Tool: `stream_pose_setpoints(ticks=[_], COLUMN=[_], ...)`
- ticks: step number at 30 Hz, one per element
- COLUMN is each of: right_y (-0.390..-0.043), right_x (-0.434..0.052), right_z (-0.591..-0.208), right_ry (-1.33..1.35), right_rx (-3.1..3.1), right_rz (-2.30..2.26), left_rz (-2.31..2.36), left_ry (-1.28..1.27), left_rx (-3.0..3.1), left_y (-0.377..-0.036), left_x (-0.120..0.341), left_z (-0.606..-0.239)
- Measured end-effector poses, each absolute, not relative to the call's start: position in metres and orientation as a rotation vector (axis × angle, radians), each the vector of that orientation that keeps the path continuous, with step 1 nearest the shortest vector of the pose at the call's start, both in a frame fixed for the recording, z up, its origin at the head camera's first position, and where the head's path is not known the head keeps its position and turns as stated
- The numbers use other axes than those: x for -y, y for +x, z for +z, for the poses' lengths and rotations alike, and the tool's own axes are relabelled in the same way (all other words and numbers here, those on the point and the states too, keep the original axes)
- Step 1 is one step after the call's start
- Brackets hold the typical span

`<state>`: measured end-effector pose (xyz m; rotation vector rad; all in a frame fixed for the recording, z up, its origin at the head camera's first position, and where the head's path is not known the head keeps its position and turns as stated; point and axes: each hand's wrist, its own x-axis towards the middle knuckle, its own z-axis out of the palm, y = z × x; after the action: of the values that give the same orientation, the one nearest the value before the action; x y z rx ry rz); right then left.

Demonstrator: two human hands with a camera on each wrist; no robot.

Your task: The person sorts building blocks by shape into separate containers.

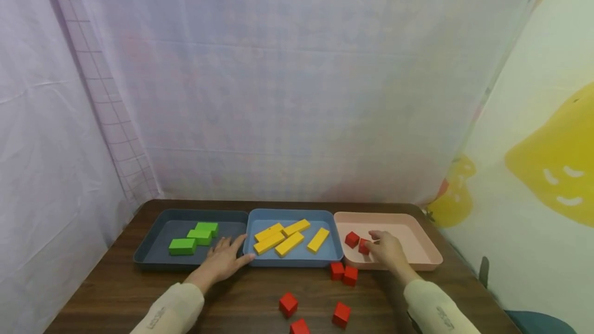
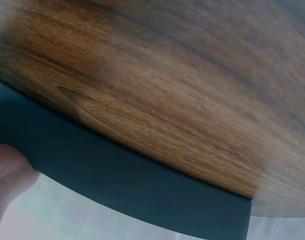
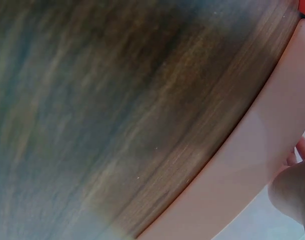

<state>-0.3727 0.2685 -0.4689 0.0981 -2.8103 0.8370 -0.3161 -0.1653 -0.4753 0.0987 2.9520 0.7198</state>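
Observation:
My left hand (image 1: 221,261) lies with fingers spread over the front right corner of the dark grey tray (image 1: 153,241), its thumb reaching the edge of the blue tray (image 1: 297,263). In the left wrist view part of that hand shows at the dark tray's wall (image 2: 117,170). My right hand (image 1: 389,250) reaches over the front of the pink tray (image 1: 419,244), fingers parted, thumb tip right at a red cube (image 1: 364,246). Another red cube (image 1: 351,239) sits just left of it in the tray. In the right wrist view the pink wall (image 3: 247,145) hides most of the fingers.
Green blocks (image 1: 182,246) lie in the dark tray, several yellow blocks (image 1: 317,240) in the blue one. On the wooden table (image 1: 250,298), two red cubes (image 1: 350,276) stand before the trays; more red cubes (image 1: 341,314) lie nearer. A white curtain (image 1: 278,92) hangs behind.

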Motion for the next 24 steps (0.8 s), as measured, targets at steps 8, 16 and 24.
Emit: stream_pose_setpoints(ticks=[8,16,24], right_y=[-0.368,-0.364,-0.354], right_x=[-0.27,-0.269,-0.267], right_z=[-0.467,-0.462,-0.458], right_ry=[0.095,0.127,0.176], right_rx=[2.802,2.78,2.767], right_rz=[0.87,0.9,0.922], left_rz=[0.72,0.722,0.728], left_ry=[0.099,0.102,0.112], left_rx=[-2.947,-2.94,-2.936], left_y=[-0.316,-0.315,-0.315], left_x=[0.165,0.165,0.165], left_z=[-0.474,-0.473,-0.473])
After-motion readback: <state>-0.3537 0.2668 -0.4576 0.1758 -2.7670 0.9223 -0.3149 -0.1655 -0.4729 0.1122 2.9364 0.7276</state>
